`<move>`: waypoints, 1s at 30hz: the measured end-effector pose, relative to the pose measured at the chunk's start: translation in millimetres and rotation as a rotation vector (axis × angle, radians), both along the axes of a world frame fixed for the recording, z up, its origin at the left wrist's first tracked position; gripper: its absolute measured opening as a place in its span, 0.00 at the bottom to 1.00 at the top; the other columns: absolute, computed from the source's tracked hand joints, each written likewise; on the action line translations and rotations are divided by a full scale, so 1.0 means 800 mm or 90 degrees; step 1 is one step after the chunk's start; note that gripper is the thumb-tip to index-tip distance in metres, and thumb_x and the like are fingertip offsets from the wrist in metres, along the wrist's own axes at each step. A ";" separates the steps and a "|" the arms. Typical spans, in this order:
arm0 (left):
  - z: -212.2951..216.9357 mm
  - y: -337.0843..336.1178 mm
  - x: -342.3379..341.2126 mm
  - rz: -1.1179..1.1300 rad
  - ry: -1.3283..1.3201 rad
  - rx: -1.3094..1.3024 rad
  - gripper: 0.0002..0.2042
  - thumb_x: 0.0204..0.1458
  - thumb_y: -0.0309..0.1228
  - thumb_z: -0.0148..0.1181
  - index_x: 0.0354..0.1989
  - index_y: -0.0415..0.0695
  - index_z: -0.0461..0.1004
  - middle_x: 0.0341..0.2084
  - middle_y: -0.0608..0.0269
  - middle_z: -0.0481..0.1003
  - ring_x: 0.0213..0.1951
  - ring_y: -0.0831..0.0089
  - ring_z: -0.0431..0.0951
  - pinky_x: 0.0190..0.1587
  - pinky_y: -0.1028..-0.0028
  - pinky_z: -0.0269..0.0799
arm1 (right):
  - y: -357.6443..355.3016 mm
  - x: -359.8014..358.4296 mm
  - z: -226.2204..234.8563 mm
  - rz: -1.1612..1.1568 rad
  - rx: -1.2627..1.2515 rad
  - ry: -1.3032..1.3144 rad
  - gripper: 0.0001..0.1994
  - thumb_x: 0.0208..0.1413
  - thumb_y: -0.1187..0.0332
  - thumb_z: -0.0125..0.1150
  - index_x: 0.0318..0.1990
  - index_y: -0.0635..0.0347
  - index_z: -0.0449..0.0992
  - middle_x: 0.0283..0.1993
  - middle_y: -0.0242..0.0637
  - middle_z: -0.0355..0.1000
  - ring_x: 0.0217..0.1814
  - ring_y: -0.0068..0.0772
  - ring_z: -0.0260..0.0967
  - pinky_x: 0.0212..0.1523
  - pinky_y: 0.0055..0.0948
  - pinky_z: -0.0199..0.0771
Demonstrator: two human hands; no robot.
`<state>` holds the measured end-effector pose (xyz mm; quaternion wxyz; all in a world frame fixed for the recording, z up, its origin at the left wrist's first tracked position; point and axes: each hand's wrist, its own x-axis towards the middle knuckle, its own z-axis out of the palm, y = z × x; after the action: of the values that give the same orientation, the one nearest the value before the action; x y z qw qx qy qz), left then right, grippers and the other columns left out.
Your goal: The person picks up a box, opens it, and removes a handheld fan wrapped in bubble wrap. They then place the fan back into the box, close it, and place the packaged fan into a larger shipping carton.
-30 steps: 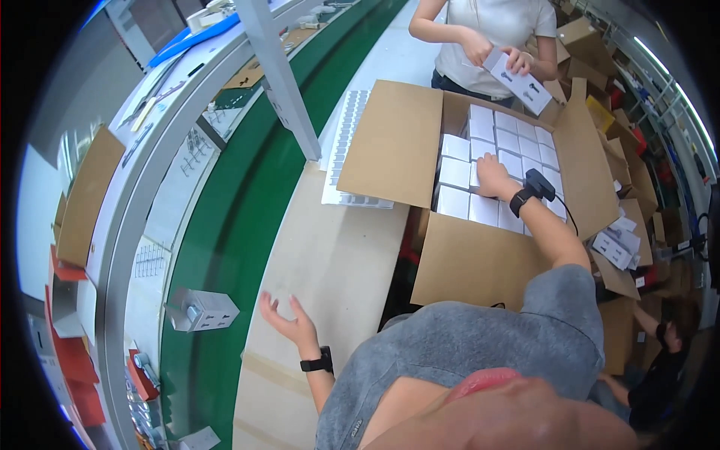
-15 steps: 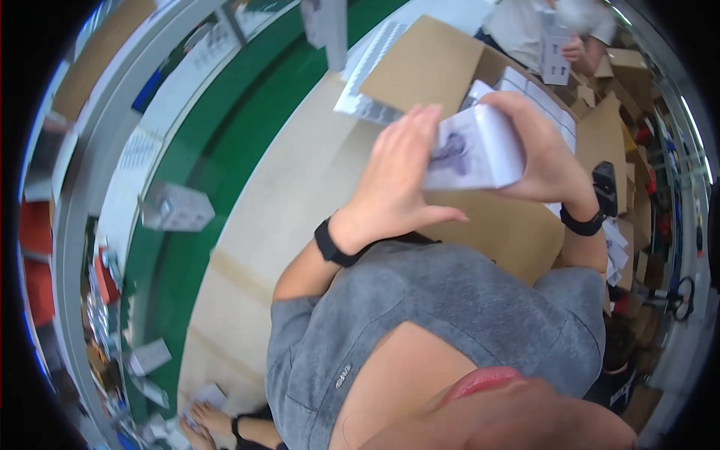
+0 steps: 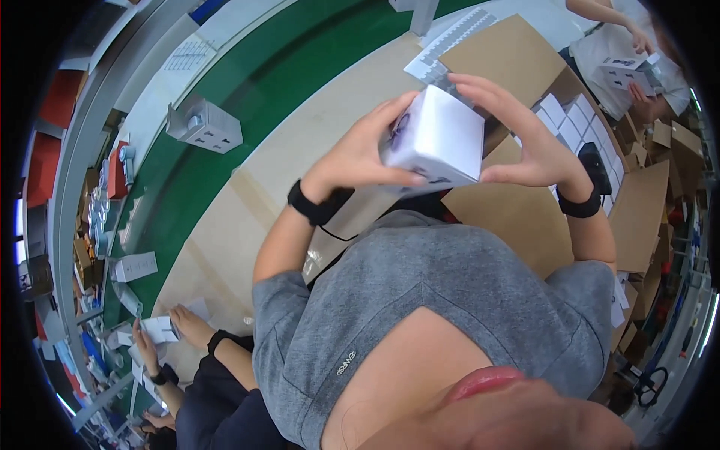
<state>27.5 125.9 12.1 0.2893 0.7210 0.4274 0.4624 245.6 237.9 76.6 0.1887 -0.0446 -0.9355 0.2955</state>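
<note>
– What is being held up?

– A printed white box (image 3: 444, 136), raised just left of the open cardboard carton (image 3: 643, 214). The left hand (image 3: 396, 139) grips it, thumb along the lower edge.

– And the right hand (image 3: 466, 129)?

– Curved wide around the side toward the carton, thumb at a lower corner; whether its fingertips press in, I cannot tell.

– What surrounds them?

– Plain white boxes (image 3: 574, 129) sit in rows inside the carton. Beyond it, a co-worker in a pale shirt (image 3: 600, 51) handles a second printed box (image 3: 628, 73). White notched sheets (image 3: 459, 39) lie left of the carton on the beige worktop (image 3: 259, 176).

– Farther out?

– Well left of the carton, an open-ended printed box (image 3: 217, 129) lies on the green belt (image 3: 281, 97).
</note>
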 end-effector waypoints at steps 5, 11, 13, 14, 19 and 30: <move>-0.041 -0.002 -0.030 -0.351 -0.449 -0.453 0.34 0.42 0.40 0.62 0.55 0.34 0.56 0.44 0.51 0.68 0.44 0.68 0.71 0.44 0.70 0.69 | -0.006 -0.021 0.015 0.177 0.040 -0.068 0.31 0.44 0.57 0.59 0.55 0.61 0.62 0.60 0.46 0.54 0.59 0.45 0.56 0.54 0.35 0.59; -0.083 -0.008 -0.030 -0.450 -0.682 -0.649 0.30 0.45 0.40 0.58 0.53 0.33 0.59 0.41 0.52 0.71 0.37 0.70 0.76 0.38 0.77 0.73 | -0.006 -0.029 0.014 0.176 0.086 -0.106 0.30 0.39 0.61 0.62 0.53 0.60 0.64 0.58 0.45 0.58 0.52 0.44 0.63 0.48 0.34 0.65; -0.090 -0.009 -0.026 -0.454 -0.710 -0.670 0.29 0.46 0.40 0.58 0.52 0.33 0.59 0.41 0.52 0.71 0.36 0.70 0.76 0.37 0.77 0.74 | -0.015 -0.031 0.021 0.171 0.129 -0.105 0.31 0.35 0.64 0.62 0.52 0.60 0.65 0.56 0.45 0.60 0.49 0.43 0.65 0.45 0.34 0.67; -0.093 -0.012 -0.023 -0.414 -0.714 -0.676 0.28 0.46 0.40 0.57 0.52 0.33 0.60 0.41 0.52 0.72 0.36 0.71 0.76 0.38 0.77 0.74 | -0.018 -0.032 0.022 0.169 0.152 -0.105 0.31 0.34 0.65 0.62 0.52 0.59 0.65 0.54 0.45 0.61 0.48 0.43 0.66 0.43 0.33 0.68; -0.093 -0.017 -0.006 -0.339 -0.720 -0.716 0.26 0.47 0.40 0.56 0.50 0.34 0.62 0.40 0.54 0.73 0.37 0.71 0.76 0.39 0.76 0.73 | -0.023 -0.033 0.019 0.165 0.200 -0.115 0.28 0.32 0.68 0.60 0.48 0.58 0.68 0.51 0.45 0.63 0.45 0.41 0.66 0.38 0.33 0.69; -0.144 -0.012 -0.008 -0.328 -0.700 -0.733 0.30 0.40 0.44 0.63 0.49 0.35 0.64 0.41 0.57 0.73 0.40 0.69 0.74 0.44 0.74 0.69 | -0.031 -0.010 -0.001 0.138 0.180 -0.110 0.26 0.33 0.70 0.56 0.48 0.55 0.66 0.52 0.50 0.60 0.47 0.45 0.65 0.37 0.35 0.71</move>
<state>20.8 116.3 -102.9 0.8763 0.2074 0.2164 0.3773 237.9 213.3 75.8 0.0791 0.0580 -0.9798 0.1745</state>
